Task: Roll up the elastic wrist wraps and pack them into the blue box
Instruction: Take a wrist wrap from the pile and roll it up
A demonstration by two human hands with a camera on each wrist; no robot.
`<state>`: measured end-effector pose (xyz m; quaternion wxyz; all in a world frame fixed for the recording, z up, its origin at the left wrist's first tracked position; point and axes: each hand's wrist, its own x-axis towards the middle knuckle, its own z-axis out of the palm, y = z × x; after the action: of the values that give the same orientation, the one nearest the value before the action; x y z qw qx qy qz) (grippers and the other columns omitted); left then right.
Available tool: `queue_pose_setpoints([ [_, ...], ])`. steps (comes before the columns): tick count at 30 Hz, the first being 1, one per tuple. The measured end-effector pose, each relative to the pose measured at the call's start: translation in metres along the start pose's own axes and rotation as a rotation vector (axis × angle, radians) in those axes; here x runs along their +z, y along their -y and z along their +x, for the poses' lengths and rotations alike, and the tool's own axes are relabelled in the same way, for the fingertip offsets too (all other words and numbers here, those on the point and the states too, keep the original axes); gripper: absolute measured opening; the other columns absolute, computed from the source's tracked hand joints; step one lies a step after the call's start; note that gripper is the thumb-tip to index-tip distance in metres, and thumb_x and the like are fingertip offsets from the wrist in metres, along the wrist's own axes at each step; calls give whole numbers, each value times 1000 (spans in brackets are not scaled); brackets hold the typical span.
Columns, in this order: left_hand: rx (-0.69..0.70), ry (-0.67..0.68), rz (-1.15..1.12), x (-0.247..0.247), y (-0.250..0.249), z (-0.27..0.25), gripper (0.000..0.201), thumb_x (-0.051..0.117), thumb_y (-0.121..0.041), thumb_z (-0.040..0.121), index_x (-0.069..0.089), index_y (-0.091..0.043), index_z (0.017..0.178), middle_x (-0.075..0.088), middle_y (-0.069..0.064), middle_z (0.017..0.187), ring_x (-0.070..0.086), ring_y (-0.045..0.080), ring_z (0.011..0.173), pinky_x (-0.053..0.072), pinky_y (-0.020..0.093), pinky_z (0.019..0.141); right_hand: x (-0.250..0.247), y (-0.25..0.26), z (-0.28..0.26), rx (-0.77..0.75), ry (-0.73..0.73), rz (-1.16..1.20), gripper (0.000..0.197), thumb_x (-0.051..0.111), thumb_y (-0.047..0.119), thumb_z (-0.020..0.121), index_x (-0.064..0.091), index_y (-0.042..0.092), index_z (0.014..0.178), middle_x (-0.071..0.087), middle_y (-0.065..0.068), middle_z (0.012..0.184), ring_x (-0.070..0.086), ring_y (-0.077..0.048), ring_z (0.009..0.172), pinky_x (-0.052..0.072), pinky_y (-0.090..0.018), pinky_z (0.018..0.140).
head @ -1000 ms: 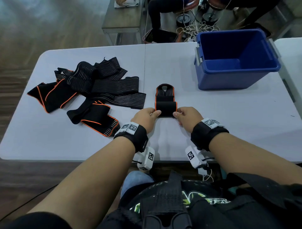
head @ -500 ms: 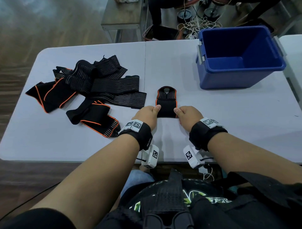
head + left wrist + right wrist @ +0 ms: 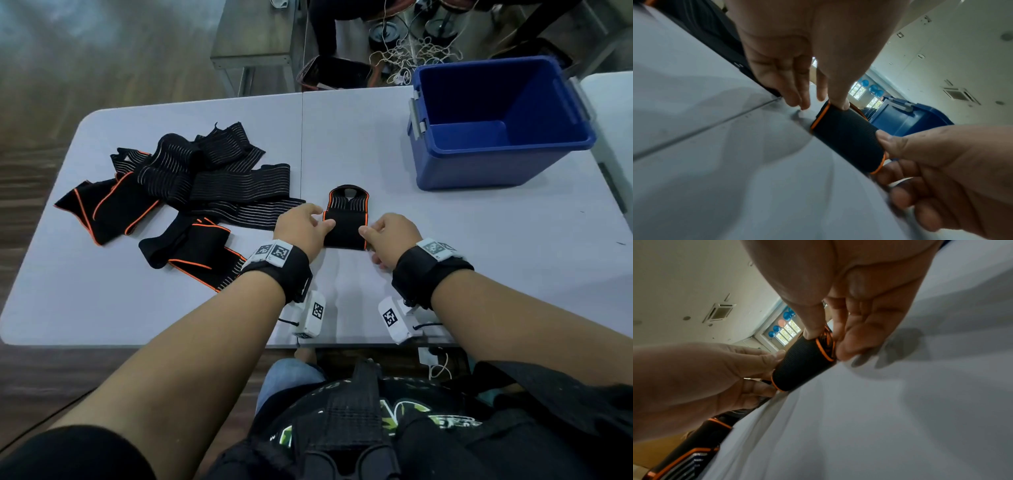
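Observation:
A black wrist wrap with orange edging lies on the grey table in front of me, mostly rolled into a thick cylinder. A short flat striped tail with a loop sticks out on its far side. My left hand holds the roll's left end with the thumb on top. My right hand pinches the right end, thumb over it and fingers at its face. The blue box stands open and empty at the far right.
A pile of several unrolled black wraps, some orange-edged, sprawls over the left half of the table. Bare tabletop lies between the roll and the box. Beyond the far edge are a metal bench and tangled cables on the floor.
The roll has turned a little further away from me and grown thicker, and the flat tail beyond it is shorter. Both hands stay at the roll's ends.

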<state>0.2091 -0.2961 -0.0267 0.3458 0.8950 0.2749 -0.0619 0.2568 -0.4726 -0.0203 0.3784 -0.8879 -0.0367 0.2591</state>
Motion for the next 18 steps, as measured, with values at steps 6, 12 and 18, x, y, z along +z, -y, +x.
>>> queue_pose_setpoints([
  [6,57,57,-71,9,-20,-5,26,58,-18,97,75,-19,117,75,7,108,68,22,105,53,29,95,-16,-6,-2,3,-77,5,20,63,20,85,65,1,78,70,-24,79,69,-41,77,58,-54,72],
  [12,134,198,-53,47,-71,-10,17,63,-18,87,77,-22,95,76,4,90,70,21,89,56,28,81,-64,-55,-17,152,-265,56,8,67,25,84,63,18,86,69,-5,91,68,-30,83,58,-42,80],
  [18,270,393,-73,104,-141,-27,28,56,-23,90,69,-26,114,73,2,92,67,25,86,52,28,79,-122,-106,-39,265,-497,123,20,69,19,87,64,12,106,70,-7,107,64,-27,102,49,-34,91],
])
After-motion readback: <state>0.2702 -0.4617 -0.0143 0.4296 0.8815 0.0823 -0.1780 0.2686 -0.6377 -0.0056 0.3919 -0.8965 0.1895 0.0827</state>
